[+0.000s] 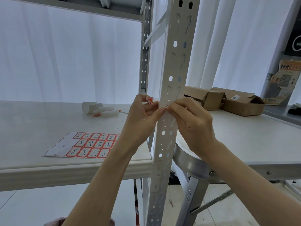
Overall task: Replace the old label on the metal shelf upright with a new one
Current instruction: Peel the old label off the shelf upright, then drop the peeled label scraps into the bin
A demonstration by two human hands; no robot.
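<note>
**Picking the last of the old label off the upright**

Both hands meet at the metal shelf upright point(176, 62), just above the level where the shelf board point(48, 121) joins it. Our left hand point(141, 116) comes in from the left of the upright and pinches a crumpled red-and-white piece of old label point(150, 100) between thumb and curled fingers, with one finger stretched to touch the upright's face. Our right hand point(193, 123) comes in from the right, thumb and forefinger drawn together against that same face. They seem to be working at a last shred, but it is too small for us to tell whether they have hold of it.

We judge the old label to be thin, feather-light paper that tears instead of peeling whole, so any remnant is best lifted at a raised edge with a fingernail and pulled slowly, close along the metal. The upright itself is stiff, smooth painted steel with punched slots, and it should not give under the fingers.

The sheet of new labels point(91, 145) lies flat on the shelf board, to the left of the upright and near its front edge. Those labels look just as flimsy and sticky-backed. We would take one by a corner, keep the adhesive off our fingers, and press it onto a plain stretch of metal between the slots.
</note>
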